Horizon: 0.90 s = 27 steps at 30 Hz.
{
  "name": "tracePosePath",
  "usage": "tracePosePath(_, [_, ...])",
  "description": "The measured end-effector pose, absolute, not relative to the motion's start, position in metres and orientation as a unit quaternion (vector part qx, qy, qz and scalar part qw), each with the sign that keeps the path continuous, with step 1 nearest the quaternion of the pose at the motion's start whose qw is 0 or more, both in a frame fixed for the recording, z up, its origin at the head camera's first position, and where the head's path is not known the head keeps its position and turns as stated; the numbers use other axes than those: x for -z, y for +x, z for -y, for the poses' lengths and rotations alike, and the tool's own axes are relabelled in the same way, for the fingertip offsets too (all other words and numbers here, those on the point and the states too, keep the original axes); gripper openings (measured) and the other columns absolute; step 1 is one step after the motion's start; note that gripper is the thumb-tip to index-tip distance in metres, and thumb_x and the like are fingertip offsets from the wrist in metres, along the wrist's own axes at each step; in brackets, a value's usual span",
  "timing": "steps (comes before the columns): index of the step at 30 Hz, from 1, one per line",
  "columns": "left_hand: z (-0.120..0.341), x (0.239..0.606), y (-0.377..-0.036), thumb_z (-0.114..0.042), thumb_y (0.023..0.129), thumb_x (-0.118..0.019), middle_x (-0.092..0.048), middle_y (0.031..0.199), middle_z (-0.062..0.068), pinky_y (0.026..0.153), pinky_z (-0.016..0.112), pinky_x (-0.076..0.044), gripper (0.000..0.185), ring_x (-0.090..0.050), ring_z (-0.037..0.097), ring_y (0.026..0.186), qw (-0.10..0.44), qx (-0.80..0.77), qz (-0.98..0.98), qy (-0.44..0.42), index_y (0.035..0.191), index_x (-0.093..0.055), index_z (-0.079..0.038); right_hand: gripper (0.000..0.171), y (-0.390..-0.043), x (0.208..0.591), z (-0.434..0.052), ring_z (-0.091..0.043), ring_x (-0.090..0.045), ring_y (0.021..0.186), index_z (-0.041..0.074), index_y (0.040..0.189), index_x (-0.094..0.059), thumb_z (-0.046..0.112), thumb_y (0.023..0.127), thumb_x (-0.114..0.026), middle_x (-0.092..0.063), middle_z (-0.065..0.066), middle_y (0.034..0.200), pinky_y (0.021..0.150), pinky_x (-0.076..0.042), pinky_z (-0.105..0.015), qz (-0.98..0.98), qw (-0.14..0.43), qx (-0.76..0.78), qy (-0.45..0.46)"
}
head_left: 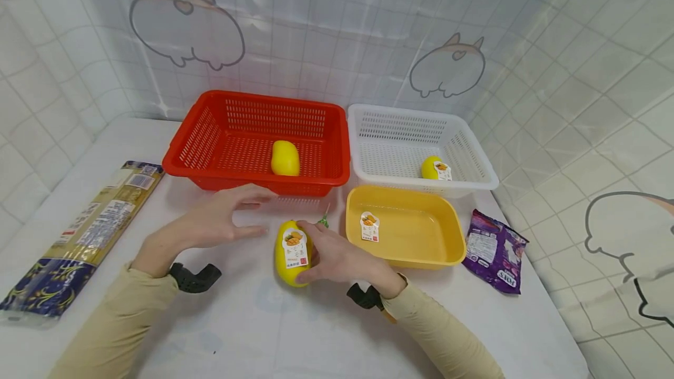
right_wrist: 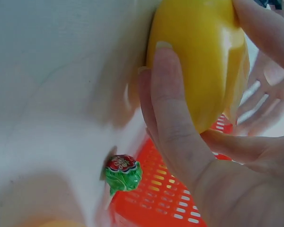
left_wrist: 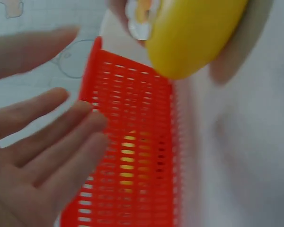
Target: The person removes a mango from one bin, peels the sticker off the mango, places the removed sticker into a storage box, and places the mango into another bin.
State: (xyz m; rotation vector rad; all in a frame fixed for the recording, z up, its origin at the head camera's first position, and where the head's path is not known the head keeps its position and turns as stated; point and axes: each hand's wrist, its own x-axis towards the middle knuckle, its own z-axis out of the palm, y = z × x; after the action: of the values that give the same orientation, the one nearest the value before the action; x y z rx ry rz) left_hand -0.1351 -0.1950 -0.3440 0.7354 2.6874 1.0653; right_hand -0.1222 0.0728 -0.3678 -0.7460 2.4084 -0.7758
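Presently, the right hand [head_left: 337, 257] grips a labelled mango [head_left: 289, 255].
Nearby, the left hand [head_left: 216, 220] hovers empty, fingers apart.

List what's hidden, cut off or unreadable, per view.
Head: part of the wrapped candy, behind the right hand.
Head: underside of the small mango, behind the white basket's front wall.
Head: fine print on the long pack, too small.
Left wrist: rest of the held mango, cut off by the top edge; its sticker, cut off and blurred.
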Motion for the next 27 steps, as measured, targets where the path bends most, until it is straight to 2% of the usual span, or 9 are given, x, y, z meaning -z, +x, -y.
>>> tracePosePath(4, [0.191,0.356,-0.137,-0.039,0.081,-0.083,-0.049,0.148,0.014,0.107,0.058,-0.044,0.08,-0.049,0.038,0.133,0.155,-0.359,-0.889,0.239,0.148,-0.045,-0.015,0.101,-0.123,0.37,-0.072,-0.012,-0.049,0.108,0.017,0.158,-0.025,0.037,0.078,-0.085,-0.05,0.001,0.131,0.089,-0.049,-0.021,-0.884,0.24,0.288,-0.28])
tracePosePath(8, [0.185,0.366,-0.138,-0.036,0.078,-0.086,-0.051,0.148,0.014,0.108,0.058,-0.044,0.086,-0.049,0.038,0.133,0.181,-0.359,-0.879,0.256,0.148,-0.045,-0.009,0.1,-0.123,0.371,-0.072,-0.011,-0.046,0.113,0.017,0.156,-0.026,0.037,0.078,-0.085,-0.05,0.002,0.132,0.096,-0.048,-0.024,-0.88,0.233,0.295,-0.29])
tracePosePath(13, [0.178,0.375,-0.139,-0.041,0.075,-0.087,-0.053,0.144,0.008,0.108,0.056,-0.045,0.086,-0.051,0.035,0.132,0.211,-0.368,-0.866,0.264,0.146,-0.048,-0.012,0.097,-0.125,0.372,-0.074,-0.012,-0.045,0.114,0.022,0.155,-0.028,0.036,0.078,-0.086,-0.044,0.002,0.136,0.09,-0.048,-0.022,-0.873,0.226,0.31,-0.3])
tracePosePath(19, [0.171,0.38,-0.138,-0.043,0.072,-0.089,-0.051,0.145,0.0,0.112,0.051,-0.043,0.091,-0.048,0.029,0.134,0.231,-0.388,-0.853,0.262,0.148,-0.045,-0.017,0.096,-0.124,0.37,-0.076,-0.016,-0.052,0.102,0.022,0.154,-0.033,0.038,0.076,-0.087,-0.036,-0.002,0.133,0.078,-0.051,-0.02,-0.873,0.234,0.321,-0.284])
tracePosePath(23, [0.167,0.381,-0.138,-0.045,0.071,-0.089,-0.05,0.145,-0.003,0.113,0.05,-0.042,0.094,-0.047,0.026,0.134,0.232,-0.389,-0.852,0.264,0.149,-0.043,-0.02,0.095,-0.124,0.368,-0.078,-0.016,-0.053,0.101,0.02,0.155,-0.033,0.042,0.079,-0.084,-0.037,-0.002,0.134,0.078,-0.051,-0.021,-0.874,0.239,0.321,-0.276])
tracePosePath(27, [0.164,0.381,-0.137,-0.045,0.071,-0.089,-0.05,0.146,-0.003,0.113,0.051,-0.042,0.095,-0.048,0.026,0.134,0.231,-0.384,-0.854,0.265,0.15,-0.042,-0.02,0.084,-0.124,0.364,-0.079,-0.016,-0.056,0.097,0.017,0.153,-0.039,0.045,0.084,-0.078,-0.041,-0.002,0.132,0.077,-0.052,-0.021,-0.878,0.219,0.324,-0.276])
